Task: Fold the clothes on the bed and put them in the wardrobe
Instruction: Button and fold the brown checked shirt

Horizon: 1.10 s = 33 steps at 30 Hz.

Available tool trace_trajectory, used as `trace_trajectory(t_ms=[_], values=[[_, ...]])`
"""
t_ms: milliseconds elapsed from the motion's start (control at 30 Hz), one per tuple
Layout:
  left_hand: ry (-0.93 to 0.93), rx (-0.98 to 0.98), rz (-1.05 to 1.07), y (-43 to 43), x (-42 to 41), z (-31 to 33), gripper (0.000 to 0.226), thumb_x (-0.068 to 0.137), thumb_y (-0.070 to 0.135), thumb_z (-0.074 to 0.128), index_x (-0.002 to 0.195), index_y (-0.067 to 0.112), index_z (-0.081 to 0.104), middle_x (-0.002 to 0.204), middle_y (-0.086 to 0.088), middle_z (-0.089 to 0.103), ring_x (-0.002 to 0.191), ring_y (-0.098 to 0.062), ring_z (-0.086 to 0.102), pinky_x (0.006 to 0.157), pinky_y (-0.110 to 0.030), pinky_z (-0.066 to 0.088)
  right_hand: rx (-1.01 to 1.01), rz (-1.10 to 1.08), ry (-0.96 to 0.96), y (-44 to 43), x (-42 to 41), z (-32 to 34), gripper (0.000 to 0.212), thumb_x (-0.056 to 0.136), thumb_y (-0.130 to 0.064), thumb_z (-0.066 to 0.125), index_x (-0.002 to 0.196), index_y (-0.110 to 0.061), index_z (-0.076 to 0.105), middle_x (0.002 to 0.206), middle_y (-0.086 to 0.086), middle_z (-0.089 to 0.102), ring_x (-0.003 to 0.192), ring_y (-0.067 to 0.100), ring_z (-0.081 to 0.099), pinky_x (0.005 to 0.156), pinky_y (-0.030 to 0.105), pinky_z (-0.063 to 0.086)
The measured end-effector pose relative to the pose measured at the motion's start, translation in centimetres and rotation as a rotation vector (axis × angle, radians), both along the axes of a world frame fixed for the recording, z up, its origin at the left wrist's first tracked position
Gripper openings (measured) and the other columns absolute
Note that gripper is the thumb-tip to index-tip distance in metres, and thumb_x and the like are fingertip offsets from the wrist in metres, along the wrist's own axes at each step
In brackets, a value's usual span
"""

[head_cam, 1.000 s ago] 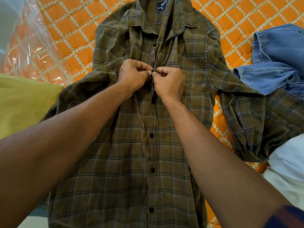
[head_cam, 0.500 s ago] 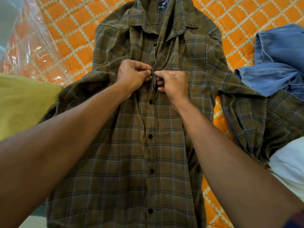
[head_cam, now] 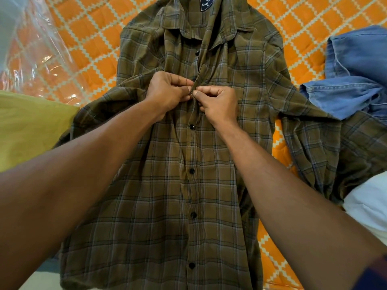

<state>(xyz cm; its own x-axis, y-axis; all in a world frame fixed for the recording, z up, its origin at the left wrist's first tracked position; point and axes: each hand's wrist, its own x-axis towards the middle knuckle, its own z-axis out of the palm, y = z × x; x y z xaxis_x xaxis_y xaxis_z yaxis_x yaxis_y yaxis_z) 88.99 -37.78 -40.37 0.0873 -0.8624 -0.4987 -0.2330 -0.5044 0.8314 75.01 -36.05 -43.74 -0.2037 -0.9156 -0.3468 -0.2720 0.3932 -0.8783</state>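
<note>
Head view: left hand (head_cam: 167, 91) and right hand (head_cam: 217, 103) still pinch the shirt (head_cam: 159, 206) at its placket.

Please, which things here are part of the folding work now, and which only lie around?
In the job: plaid shirt, pinched at its button line by the left hand and the right hand; blue denim garment, probably waiting its turn.

Lying about: clear plastic; yellow cloth; white fabric; orange bedcover underneath.

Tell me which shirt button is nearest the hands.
The button just below the right hand, topmost of four down the shirt front; the collar button lies farther off, above the left hand.
</note>
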Motion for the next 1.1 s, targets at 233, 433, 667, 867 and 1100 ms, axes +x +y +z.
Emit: trace_trajectory(t_ms=[233, 433, 667, 867, 1100], values=[[-0.102, -0.085, 0.013, 0.7, 0.0, -0.9, 0.003, 0.09, 0.025, 0.075, 0.088, 0.026, 0.076, 0.083, 0.004, 0.077, 0.08, -0.009, 0.074, 0.08, -0.03, 0.062, -0.029, -0.04, 0.021, 0.0, 0.5, -0.5, 0.005, 0.08, -0.026, 0.085, 0.082, -0.028, 0.081, 0.081, -0.01, 0.077, 0.08, 0.009, 0.074, 0.076, 0.045, 0.063], [-0.328, -0.167, 0.024, 1.2, -1.2, -0.7, 0.006, 0.092, 0.025, 0.072, 0.087, 0.027, 0.071, 0.082, 0.01, 0.07, 0.079, -0.004, 0.068, 0.076, -0.023, 0.059, -0.054, -0.015, 0.027, 0.1, 0.3, -0.5, 0.01, 0.081, -0.023, 0.085, 0.09, -0.022, 0.082, 0.084, -0.008, 0.078, 0.083, 0.006, 0.074, 0.078, 0.041, 0.063], [-0.349, -0.121, 0.094, 1.2, -1.9, -0.8, 0.007, 0.096, 0.023, 0.064, 0.092, 0.023, 0.069, 0.088, 0.006, 0.067, 0.087, -0.01, 0.065, 0.078, -0.024, 0.055, -0.076, -0.011, 0.084, 0.4, 0.5, 0.2, 0.005, 0.083, -0.024, 0.083, 0.087, -0.023, 0.081, 0.077, -0.013, 0.074, 0.075, 0.001, 0.071, 0.074, 0.033, 0.062], [-0.124, 0.003, 0.087, 0.8, -1.2, -0.3, 0.011, 0.097, 0.018, 0.064, 0.093, 0.018, 0.074, 0.09, 0.001, 0.072, 0.084, -0.01, 0.068, 0.086, -0.032, 0.06, -0.075, 0.057, 0.1, 0.3, 0.3, 0.2, 0.005, 0.089, -0.02, 0.076, 0.087, -0.023, 0.079, 0.077, -0.012, 0.074, 0.072, 0.003, 0.069, 0.072, 0.032, 0.061], [-0.243, -0.074, 0.037, 1.0, -1.3, -1.0, 0.01, 0.097, 0.02, 0.064, 0.096, 0.019, 0.074, 0.088, 0.0, 0.072, 0.083, -0.013, 0.069, 0.077, -0.028, 0.059, -0.106, 0.156, 0.24, 0.6, 0.3, 0.3, 0.016, 0.095, -0.024, 0.064, 0.098, -0.021, 0.08, 0.1, -0.009, 0.077, 0.095, 0.009, 0.07, 0.085, 0.034, 0.058]])
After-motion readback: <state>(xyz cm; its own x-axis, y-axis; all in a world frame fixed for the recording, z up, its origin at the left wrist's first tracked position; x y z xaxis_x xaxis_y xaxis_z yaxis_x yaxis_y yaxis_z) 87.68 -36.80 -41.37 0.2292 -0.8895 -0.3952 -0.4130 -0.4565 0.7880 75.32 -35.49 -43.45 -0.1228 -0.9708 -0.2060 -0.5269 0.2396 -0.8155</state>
